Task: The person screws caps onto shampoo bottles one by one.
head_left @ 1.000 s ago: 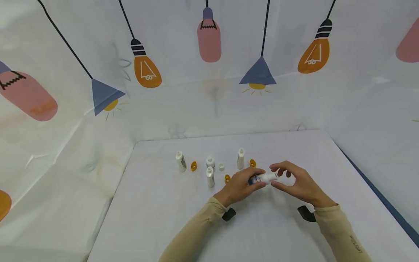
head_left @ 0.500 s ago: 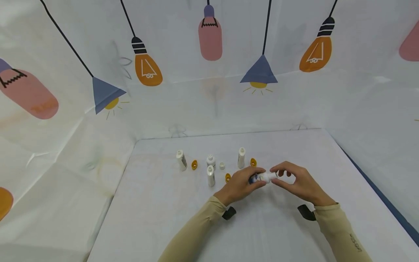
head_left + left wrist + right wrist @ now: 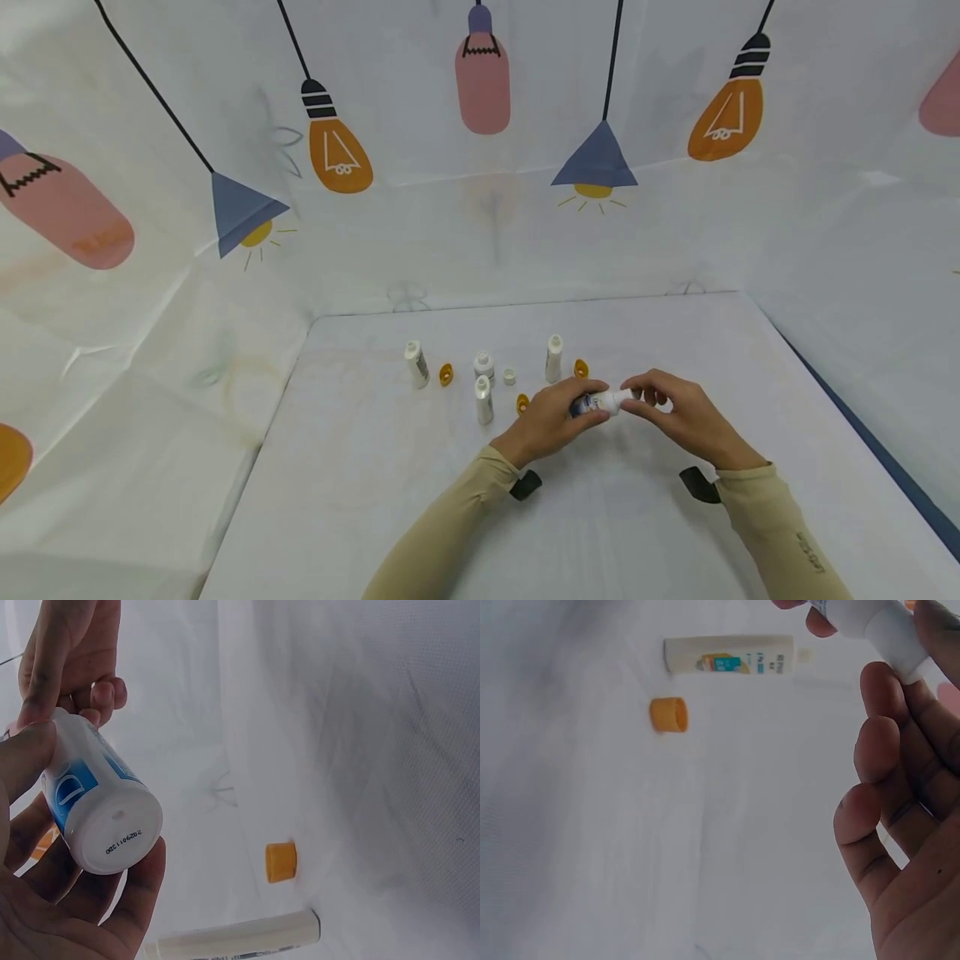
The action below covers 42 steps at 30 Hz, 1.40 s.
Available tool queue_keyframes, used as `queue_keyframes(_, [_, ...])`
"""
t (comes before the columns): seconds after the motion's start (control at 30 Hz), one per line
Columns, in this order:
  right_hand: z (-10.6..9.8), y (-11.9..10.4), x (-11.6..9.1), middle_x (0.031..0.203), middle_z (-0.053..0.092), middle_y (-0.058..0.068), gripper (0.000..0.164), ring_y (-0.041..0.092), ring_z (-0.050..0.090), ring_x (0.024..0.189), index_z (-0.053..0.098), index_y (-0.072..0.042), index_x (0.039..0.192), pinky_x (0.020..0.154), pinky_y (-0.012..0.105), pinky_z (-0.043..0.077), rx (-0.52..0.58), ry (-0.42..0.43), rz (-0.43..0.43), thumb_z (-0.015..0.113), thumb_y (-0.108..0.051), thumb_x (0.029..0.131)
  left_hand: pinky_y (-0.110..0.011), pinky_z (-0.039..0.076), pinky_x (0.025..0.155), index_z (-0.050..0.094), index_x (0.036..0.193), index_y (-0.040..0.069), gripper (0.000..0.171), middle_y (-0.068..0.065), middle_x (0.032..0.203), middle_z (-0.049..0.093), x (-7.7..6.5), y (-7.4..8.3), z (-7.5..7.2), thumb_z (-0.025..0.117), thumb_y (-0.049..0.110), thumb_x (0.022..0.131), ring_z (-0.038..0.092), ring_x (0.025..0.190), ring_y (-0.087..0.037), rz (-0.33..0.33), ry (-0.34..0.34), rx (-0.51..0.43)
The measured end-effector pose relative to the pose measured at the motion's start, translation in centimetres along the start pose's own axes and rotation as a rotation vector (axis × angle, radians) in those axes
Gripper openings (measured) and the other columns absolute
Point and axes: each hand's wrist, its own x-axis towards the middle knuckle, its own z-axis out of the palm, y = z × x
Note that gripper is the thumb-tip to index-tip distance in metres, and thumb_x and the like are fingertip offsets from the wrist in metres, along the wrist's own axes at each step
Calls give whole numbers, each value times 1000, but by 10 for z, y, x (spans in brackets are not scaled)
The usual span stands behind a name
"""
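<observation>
In the head view my left hand [image 3: 551, 421] grips a small white bottle [image 3: 591, 404] with a blue label, tilted with its top toward the right. The left wrist view shows the flat base of this bottle [image 3: 116, 829], with thumb and fingers wrapped around its body. My right hand [image 3: 686, 417] pinches the white cap [image 3: 900, 645] at the bottle's top between thumb and index finger. The other right fingers are loosely curled beside it.
Upright on the white table [image 3: 375, 500] are several white bottles, among them a tall one [image 3: 417, 364], a front one [image 3: 483, 402], a right one [image 3: 553, 358] and a shorter one [image 3: 483, 364]. Orange caps [image 3: 446, 374] and a white cap [image 3: 510, 377] lie among them.
My right hand has moved slightly left, and its thumb and fingers have come together on the bottle's white cap. My left hand holds the bottle in nearly the same place.
</observation>
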Motion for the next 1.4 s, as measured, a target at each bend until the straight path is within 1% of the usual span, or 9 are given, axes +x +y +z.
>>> queue_keyframes(0.2, [4, -2, 0, 83, 55, -19, 20, 1, 50, 74, 62, -20, 103, 67, 31, 46, -107, -23, 67, 76, -11, 92, -6, 43, 82, 57, 140, 16, 44, 5, 125, 63, 0, 0, 1, 61, 38, 102, 53, 95, 2, -3, 7, -28])
queue_keyframes(0.33, [4, -4, 1, 82, 55, -19, 17, 1, 51, 73, 61, -20, 101, 65, 34, 48, -134, -28, 91, 75, -14, 93, -6, 43, 81, 57, 140, 16, 44, 5, 124, 63, 0, 0, 2, 61, 38, 102, 54, 95, 2, -11, 5, -38])
queue_keyframes(0.43, [4, -4, 1, 85, 57, -18, 21, 1, 51, 75, 64, -19, 104, 66, 31, 47, -130, -19, 73, 78, -13, 91, -7, 43, 83, 57, 139, 15, 44, 4, 126, 63, -1, 1, 1, 62, 37, 102, 54, 97, 2, -7, 4, -25])
queue_keyframes(0.63, [1, -1, 1, 103, 63, -14, 49, 5, 55, 82, 66, -19, 122, 70, 21, 44, -100, 1, -6, 88, -11, 79, -7, 42, 85, 58, 138, 16, 43, 4, 127, 63, 0, 1, -1, 63, 37, 101, 54, 100, 1, -3, 6, -15])
queue_keyframes(0.7, [-1, 0, 1, 108, 64, -13, 53, 7, 56, 84, 66, -18, 125, 72, 20, 44, -78, -8, -33, 89, -11, 77, -7, 42, 84, 58, 138, 16, 43, 4, 127, 63, 0, 1, -1, 63, 37, 101, 54, 99, 1, -11, 5, -22])
queue_keyframes(0.87, [-5, -1, 2, 112, 66, -11, 55, 8, 56, 86, 68, -13, 125, 73, 19, 43, -13, -36, -80, 88, -2, 76, -7, 42, 81, 58, 138, 15, 43, 3, 126, 63, -1, 1, -1, 63, 37, 101, 54, 96, 0, -27, 1, -41])
queue_keyframes(0.97, [-6, -1, 3, 112, 67, -11, 56, 9, 57, 86, 69, -14, 124, 72, 19, 43, 2, -39, -87, 88, 3, 74, -7, 43, 80, 58, 138, 14, 43, 3, 124, 64, -1, 1, -1, 63, 36, 101, 54, 94, 0, -25, 1, -45])
queue_keyframes(1.1, [-7, -2, 3, 111, 67, -12, 53, 8, 57, 86, 70, -17, 123, 72, 20, 44, 6, -44, -80, 87, 2, 76, -6, 43, 78, 57, 138, 14, 43, 3, 122, 64, -1, 1, 0, 62, 36, 102, 54, 92, 0, -19, 1, -47])
queue_keyframes(1.4, [-8, -1, 3, 109, 67, -12, 50, 8, 57, 85, 70, -11, 122, 71, 19, 43, 5, -58, -78, 86, 3, 77, -7, 44, 79, 57, 139, 13, 45, 2, 125, 64, -1, -1, 1, 61, 37, 102, 54, 93, 0, -38, -8, -64])
